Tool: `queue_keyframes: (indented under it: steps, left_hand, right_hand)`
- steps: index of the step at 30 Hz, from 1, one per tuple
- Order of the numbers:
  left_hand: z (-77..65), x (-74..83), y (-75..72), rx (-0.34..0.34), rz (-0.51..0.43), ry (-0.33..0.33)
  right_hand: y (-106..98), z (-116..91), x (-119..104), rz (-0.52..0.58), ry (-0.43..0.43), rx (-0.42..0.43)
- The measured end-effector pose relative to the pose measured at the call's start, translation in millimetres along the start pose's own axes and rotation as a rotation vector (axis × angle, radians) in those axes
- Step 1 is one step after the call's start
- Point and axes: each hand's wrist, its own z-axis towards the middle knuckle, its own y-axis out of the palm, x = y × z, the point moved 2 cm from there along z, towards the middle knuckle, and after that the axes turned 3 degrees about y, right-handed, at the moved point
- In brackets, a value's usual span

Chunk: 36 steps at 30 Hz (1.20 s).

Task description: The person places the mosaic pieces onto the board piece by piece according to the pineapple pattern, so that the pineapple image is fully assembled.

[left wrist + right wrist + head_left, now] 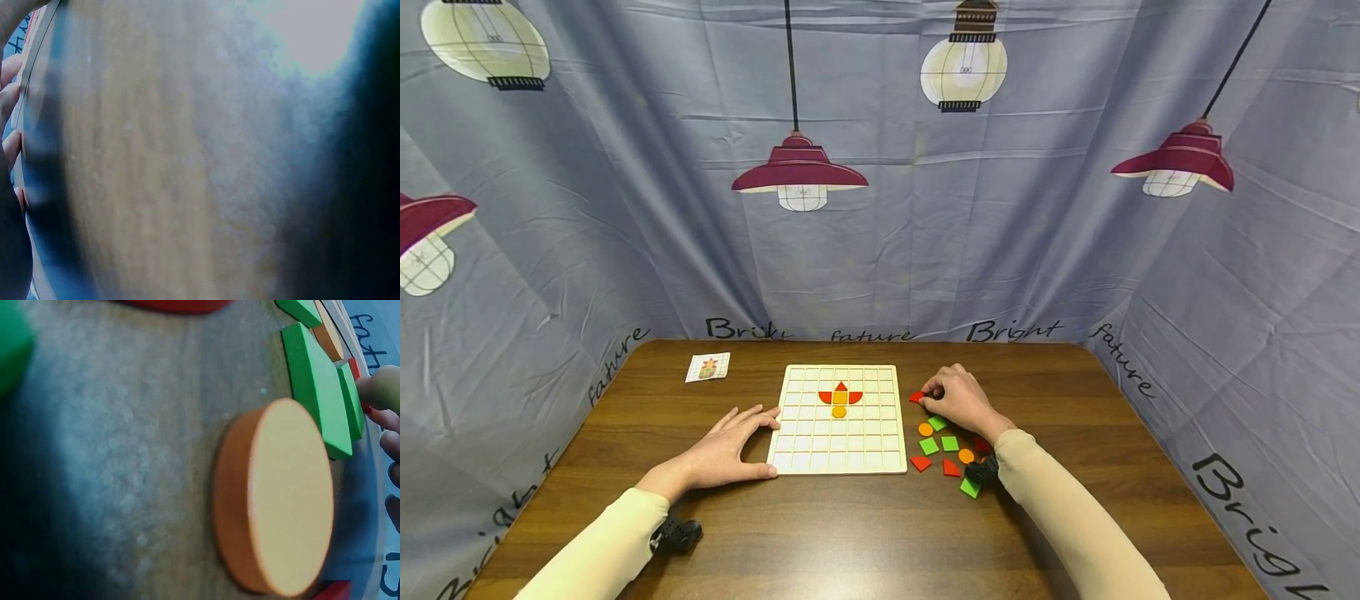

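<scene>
Cream gridded board (pixel 808 443) presumably steadied by spread left hand (pixel 726 450) | board's right: flat red piece (pixel 915 397) pinched by right hand (pixel 961 401)

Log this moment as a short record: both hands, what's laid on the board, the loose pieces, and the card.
Left hand: touches left edge of gridded board
Right hand: pinches red piece, right of the board
Laid on board: orange square, red triangle above, red wings either side, orange disc below
Loose pieces: green, orange and red, right of the board
Card: on table, left of the board
</scene>
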Motion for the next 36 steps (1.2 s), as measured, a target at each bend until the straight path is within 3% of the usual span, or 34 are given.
queue_keyframes:
  steps: [11, 20, 26, 36]
  left_hand:
    - [-0.1, -0.2, -0.3, -0.005, -0.004, -0.007]
    - [-0.3, -0.3, -0.2, -0.002, -0.003, -0.007]
    - [-0.3, -1.3, -0.1, -0.004, -0.007, -0.011]
    - [-1.4, -2.8, -0.3, -0.008, -0.007, -0.008]
  right_hand:
    - [-8, 2, -3, 0.016, 0.007, 0.032]
    - [-11, 6, -20, 0.047, -0.025, 0.017]
    - [-2, 14, -44, 0.054, -0.076, -0.004]
    - [26, 34, -104, 0.057, -0.180, -0.053]
